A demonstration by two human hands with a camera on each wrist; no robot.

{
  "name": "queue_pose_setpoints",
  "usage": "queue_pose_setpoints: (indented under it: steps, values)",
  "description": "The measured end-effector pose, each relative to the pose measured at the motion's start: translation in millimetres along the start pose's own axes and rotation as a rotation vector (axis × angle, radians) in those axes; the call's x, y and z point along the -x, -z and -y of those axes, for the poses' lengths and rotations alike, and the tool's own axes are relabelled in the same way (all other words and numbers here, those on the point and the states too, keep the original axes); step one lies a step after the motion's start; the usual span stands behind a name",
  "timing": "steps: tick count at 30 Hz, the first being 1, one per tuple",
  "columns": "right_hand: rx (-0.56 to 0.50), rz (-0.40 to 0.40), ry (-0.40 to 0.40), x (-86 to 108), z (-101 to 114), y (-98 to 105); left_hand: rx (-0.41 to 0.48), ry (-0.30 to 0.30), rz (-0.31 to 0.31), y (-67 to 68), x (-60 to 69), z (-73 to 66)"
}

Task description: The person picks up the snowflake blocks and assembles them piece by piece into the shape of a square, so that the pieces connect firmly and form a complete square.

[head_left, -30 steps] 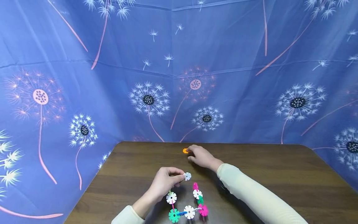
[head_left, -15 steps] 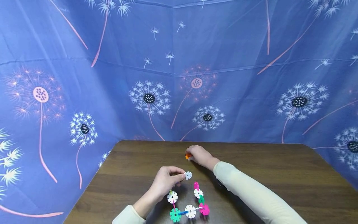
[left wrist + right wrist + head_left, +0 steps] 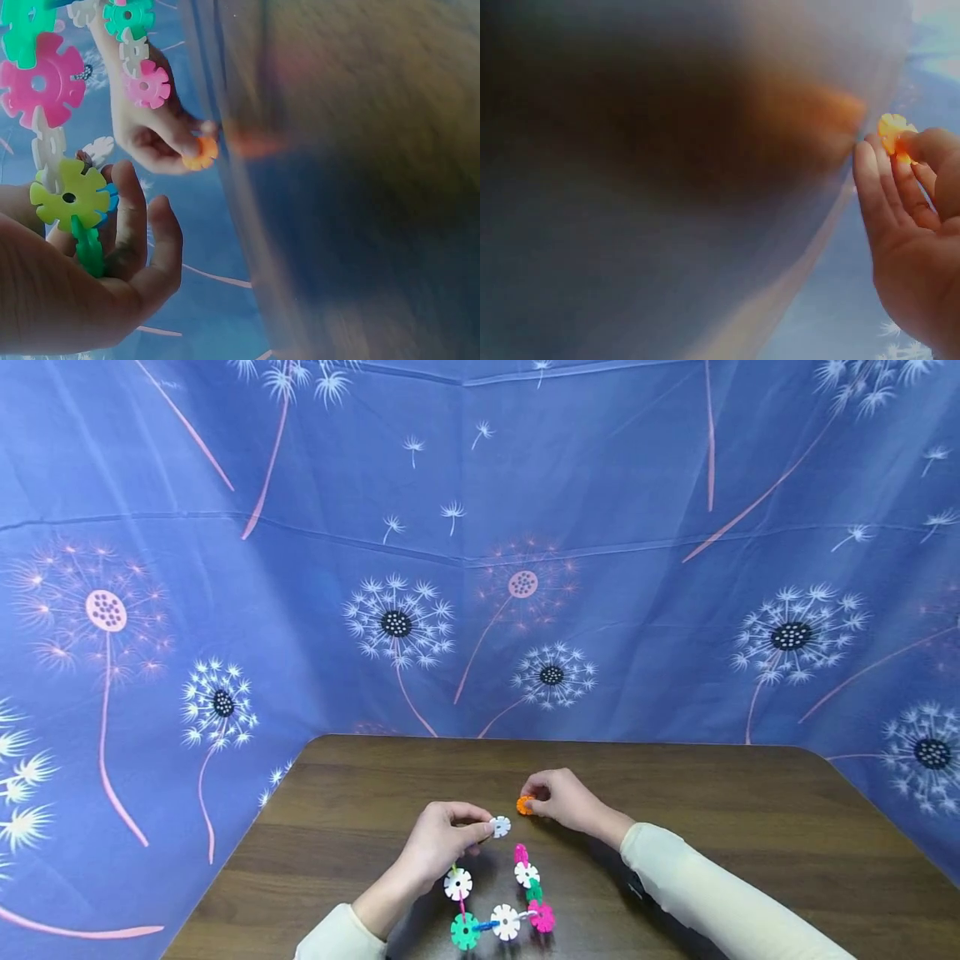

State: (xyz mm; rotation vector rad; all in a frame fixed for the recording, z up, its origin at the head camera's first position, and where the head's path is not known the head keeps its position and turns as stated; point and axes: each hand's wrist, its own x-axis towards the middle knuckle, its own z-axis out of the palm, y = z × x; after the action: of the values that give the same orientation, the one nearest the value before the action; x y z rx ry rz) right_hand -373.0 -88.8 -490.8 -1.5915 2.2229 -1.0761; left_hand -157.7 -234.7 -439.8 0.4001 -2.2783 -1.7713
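Note:
My left hand (image 3: 441, 845) pinches a white notched disc (image 3: 500, 827) between thumb and forefinger. A chain of interlocked flower-shaped discs runs from that hand: a white disc (image 3: 457, 883), a green disc (image 3: 465, 932), another white disc (image 3: 506, 922) and a pink disc (image 3: 542, 916) among them. In the left wrist view, a yellow-green disc (image 3: 71, 196) and a green one (image 3: 89, 247) lie close to the palm. My right hand (image 3: 568, 802) pinches a separate orange notched disc (image 3: 526, 805), also seen as an orange disc (image 3: 894, 135) in the right wrist view. It is apart from the chain.
The brown wooden table (image 3: 720, 810) extends under both hands, with its far edge against a blue dandelion-print cloth (image 3: 637, 568). The chain's free pink end (image 3: 521, 853) is between the hands, nearer to me than the orange disc.
My right hand has picked up the orange disc from the far part of the table and brought it nearer and to the right. My left hand has hardly moved.

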Motion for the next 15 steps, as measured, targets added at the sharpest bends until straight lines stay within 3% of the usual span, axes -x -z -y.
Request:
queue_pose_setpoints:
  steps: [4, 8, 15]
  values:
    - [-0.237, 0.020, -0.074, 24.3, 14.7, 5.6, 0.007, 0.004, 0.019, -2.5, -1.5, -0.6]
    - [-0.389, -0.016, -0.077, 42.1, 33.0, 13.7, 0.029, 0.002, 0.037, -4.2, -2.4, -1.9]
    - [-0.528, -0.061, -0.093, 58.1, 53.0, 22.1, 0.060, -0.002, 0.069, -7.7, -2.3, -4.1]
